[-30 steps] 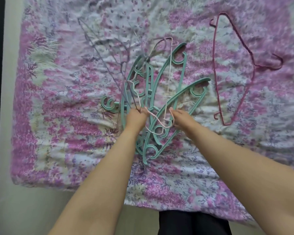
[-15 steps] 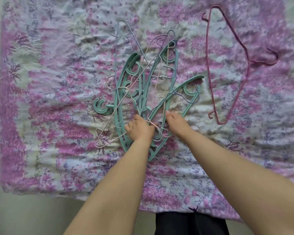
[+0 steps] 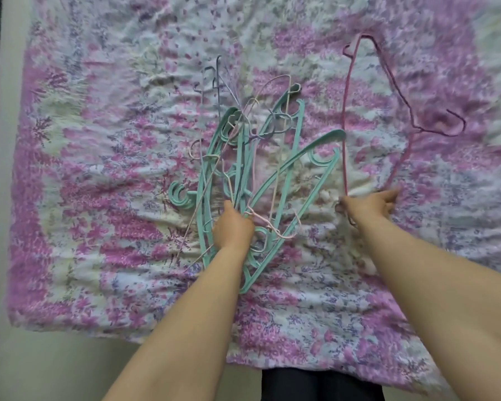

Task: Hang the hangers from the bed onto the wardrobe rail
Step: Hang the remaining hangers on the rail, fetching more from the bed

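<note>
Hangers, bed (image 3: 99,256): left hand (image 3: 233,230) fingers grip teal-and-wire bundle (image 3: 243,169) at centre, gathering for carrying; right hand (image 3: 370,205) fingers pinch magenta wire hanger (image 3: 346,125) at 2 o'clock, apparently adding it.

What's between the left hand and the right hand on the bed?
In the head view, the lower arms of the teal hangers and a pale pink wire hanger fan out from the left hand; then bare floral bedsheet up to the right hand.

Left hand (image 3: 234,228) grips teal hangers (image 3: 275,180); right hand (image 3: 370,204) grasps pink hanger (image 3: 345,117).
</note>
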